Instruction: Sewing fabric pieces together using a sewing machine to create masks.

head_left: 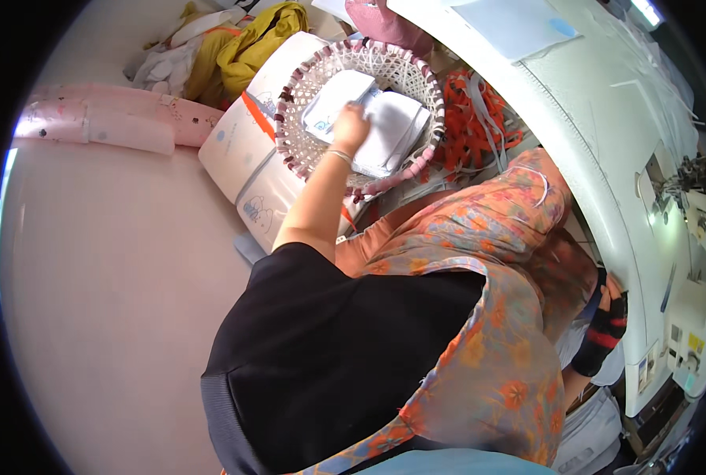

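L hand (351, 127) is down inside the woven basket (427, 87), resting on top of the stack of white fabric pieces (396, 131); fingers curled together, looks like pinching at the top piece, but can't tell if anything is really clamped since the back of the hand hides the fingertips. R hand isn't visible anywhere, prob. hidden under the orange floral cloth (487, 237) over the lap, so L is plainly the nearer one, arm stretched fwd and up-left from the body w/ a thin bracelet at the wrist. The stack lies directly under and just to the right of the hand, touching it. Its long axis runs approx. upper-left to lower-right across the basket, about square to the forearm. Pieces look thin, soft, flat-folded, white w/ a pale blue patch (321, 127) on the piece at the left; edges a bit fanned, not squared up. Basket is round, open lattice w/ pink-and-dark rim, tilted toward the person, propped on a white padded bundle (246, 150) w/ an orange stripe. Just right of the basket: tangle of orange straps (472, 127). Further right, the white sewing table (606, 142) and machine (697, 237).
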